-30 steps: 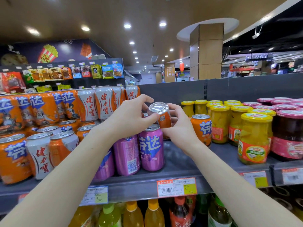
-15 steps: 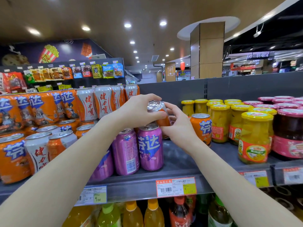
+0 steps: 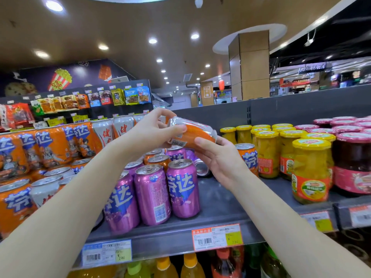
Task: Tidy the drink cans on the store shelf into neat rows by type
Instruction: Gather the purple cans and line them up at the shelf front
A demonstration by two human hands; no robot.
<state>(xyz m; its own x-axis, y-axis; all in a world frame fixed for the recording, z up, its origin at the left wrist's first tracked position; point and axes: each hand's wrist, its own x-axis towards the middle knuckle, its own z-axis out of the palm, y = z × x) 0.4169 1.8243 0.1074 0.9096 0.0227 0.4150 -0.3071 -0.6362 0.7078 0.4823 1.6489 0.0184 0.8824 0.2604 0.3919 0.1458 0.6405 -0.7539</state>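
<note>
An orange-and-silver can (image 3: 197, 132) is held on its side above the shelf. My left hand (image 3: 148, 131) grips its left end with thumb and fingers. My right hand (image 3: 218, 157) cups it from below on the right. Under them stand three purple cans (image 3: 181, 187) at the front of the grey shelf (image 3: 220, 207), with more orange and purple cans behind. One silver-ended can (image 3: 201, 167) lies on its side behind the purple ones. A single orange can (image 3: 249, 157) stands just right of my right hand.
Orange cans (image 3: 15, 197) and white-and-red cans (image 3: 43, 192) crowd the shelf's left, some stacked in a second tier. Yellow-lidded fruit jars (image 3: 310, 169) and dark jars with pink lids (image 3: 353, 163) fill the right. Bottles (image 3: 190, 265) stand on the shelf below.
The orange-and-silver can went from upright to lying on its side and rose a little between both hands. The camera moved closer and tilted up.
</note>
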